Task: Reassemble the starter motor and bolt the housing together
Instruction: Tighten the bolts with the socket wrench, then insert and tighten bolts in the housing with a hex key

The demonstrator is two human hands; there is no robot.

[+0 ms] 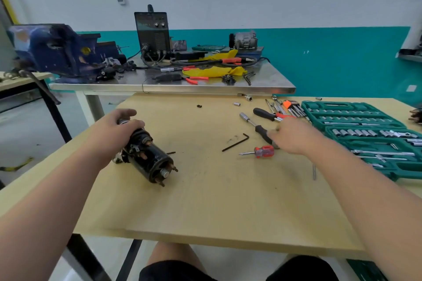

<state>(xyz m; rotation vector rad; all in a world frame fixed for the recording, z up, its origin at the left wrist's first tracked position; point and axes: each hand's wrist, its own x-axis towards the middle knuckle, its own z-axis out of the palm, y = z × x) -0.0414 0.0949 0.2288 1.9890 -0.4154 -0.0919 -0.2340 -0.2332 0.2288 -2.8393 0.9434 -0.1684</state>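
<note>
The starter motor (149, 159) lay on its side at the left of the wooden table (217, 201), the left hand (118, 128) curled round its far end. The right hand (294, 137), blurred, lay over a black-handled driver (251, 122); whether its fingers gripped could not be told. Beside it, an open green case (342, 107) held rows of sockets (356, 133).

The left hand (118, 125) and right hand (294, 137) are bare, as are both forearms (57, 189) as far as they show. The person wears black shorts (173, 271), with one bare knee (169, 252) showing beyond the hem.
</note>
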